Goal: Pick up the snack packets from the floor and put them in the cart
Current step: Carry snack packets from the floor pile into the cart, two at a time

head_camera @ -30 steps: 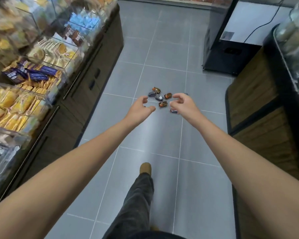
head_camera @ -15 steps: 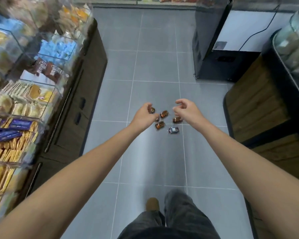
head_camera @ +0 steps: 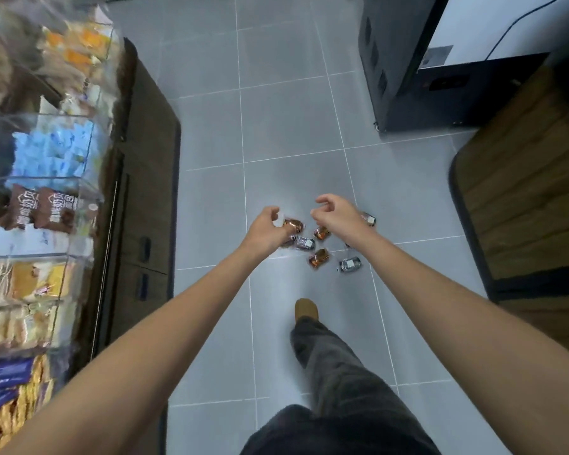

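Note:
Several small snack packets lie scattered on the grey tiled floor ahead of me: an orange one (head_camera: pixel 319 258), a silver one (head_camera: pixel 350 264), another silver one (head_camera: pixel 305 242), an orange one (head_camera: pixel 293 224) and one partly hidden at the right (head_camera: pixel 369 219). My left hand (head_camera: pixel 265 232) reaches out above the left side of the pile, fingers loosely curled, holding nothing. My right hand (head_camera: pixel 335 215) hovers over the right side, fingers loosely curled and empty. No cart is in view.
Shelves with clear bins of packaged snacks (head_camera: pixel 46 205) line the left, above a dark cabinet (head_camera: pixel 148 198). A dark machine (head_camera: pixel 404 77) stands at the back right and a wooden-sided counter (head_camera: pixel 523 198) at the right. My leg and shoe (head_camera: pixel 306 310) step forward.
I have walked closer; the packets now lie nearer and lower in view. Both hands stay stretched toward the pile, still empty.

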{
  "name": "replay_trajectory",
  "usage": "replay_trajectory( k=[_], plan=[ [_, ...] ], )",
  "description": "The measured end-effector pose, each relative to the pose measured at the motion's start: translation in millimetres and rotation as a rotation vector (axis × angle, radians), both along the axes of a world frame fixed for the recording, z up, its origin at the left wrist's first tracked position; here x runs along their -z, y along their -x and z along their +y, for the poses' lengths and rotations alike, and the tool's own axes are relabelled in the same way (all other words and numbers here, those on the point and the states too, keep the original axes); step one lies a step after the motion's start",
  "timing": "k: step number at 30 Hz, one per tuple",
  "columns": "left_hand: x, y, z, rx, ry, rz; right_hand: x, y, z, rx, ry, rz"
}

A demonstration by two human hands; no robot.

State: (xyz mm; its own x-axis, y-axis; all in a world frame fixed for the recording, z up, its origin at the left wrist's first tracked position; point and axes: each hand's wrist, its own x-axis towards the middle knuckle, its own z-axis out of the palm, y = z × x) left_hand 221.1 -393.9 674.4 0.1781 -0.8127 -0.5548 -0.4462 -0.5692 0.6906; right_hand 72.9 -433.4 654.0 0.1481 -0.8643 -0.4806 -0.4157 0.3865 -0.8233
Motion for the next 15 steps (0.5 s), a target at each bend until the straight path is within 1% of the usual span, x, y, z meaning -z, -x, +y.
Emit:
replay_trajectory(
  k=[5, 10, 12, 15],
  plan=[
    [23, -22, -90, 0.042, -0.081, -0.003, 19, -23, -75, 0.025, -0.083, 0.015],
    [45, -34, -147, 0.102, -0.157, -0.001, 46, -36, -128, 0.08, -0.142, 0.059],
    [64, -40, -166, 0.145, -0.189, -0.007, 65, -40, -144, 0.125, -0.179, 0.078],
    [105, -45, -193, 0.201, -0.186, 0.007, 109, -45, -161, 0.222, -0.239, 0.084]
  ],
)
